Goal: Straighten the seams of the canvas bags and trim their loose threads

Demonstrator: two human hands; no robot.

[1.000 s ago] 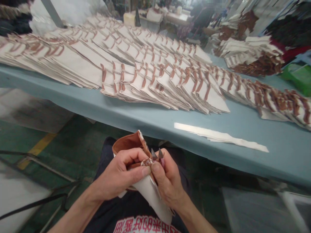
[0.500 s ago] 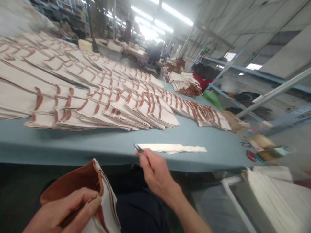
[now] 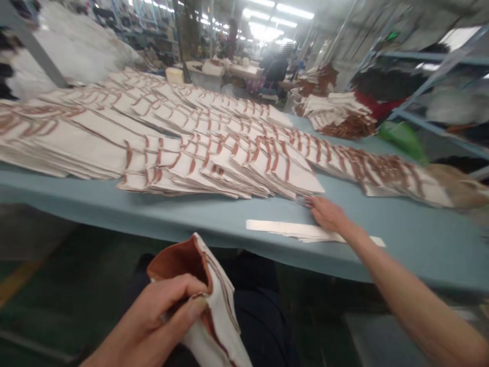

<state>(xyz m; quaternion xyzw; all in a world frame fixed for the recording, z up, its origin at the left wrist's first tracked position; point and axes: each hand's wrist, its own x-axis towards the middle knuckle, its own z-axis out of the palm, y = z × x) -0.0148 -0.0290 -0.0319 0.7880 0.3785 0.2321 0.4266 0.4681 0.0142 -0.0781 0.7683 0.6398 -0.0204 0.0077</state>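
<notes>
My left hand [image 3: 164, 316] is closed on a cream fabric piece with a brown lining [image 3: 219, 326], pinching its edge between thumb and fingers. The piece bulges open at the top, in front of the table edge. Out over the table, my right hand [image 3: 326, 211] reaches to the front corner of a spread of cream fabric pieces with brown edging [image 3: 237, 163]. A small pair of thread snips [image 3: 304, 201] shows faintly at its fingertips, blurred. Under my right wrist lie cream fabric strips [image 3: 275, 227].
The blue-covered table [image 3: 160, 219] carries several overlapping rows of fabric pieces. Farther back are a cream and brown stack [image 3: 340, 114] and a green bag [image 3: 403, 140]. Shelving [image 3: 431, 86] stands at right, with white plastic sacking [image 3: 80, 46] at back left. A person [image 3: 277, 66] is far off.
My right hand has moved forward and right, from the near end of the strips to the fabric pieces' corner. My left hand still grips its piece. The view has turned left.
</notes>
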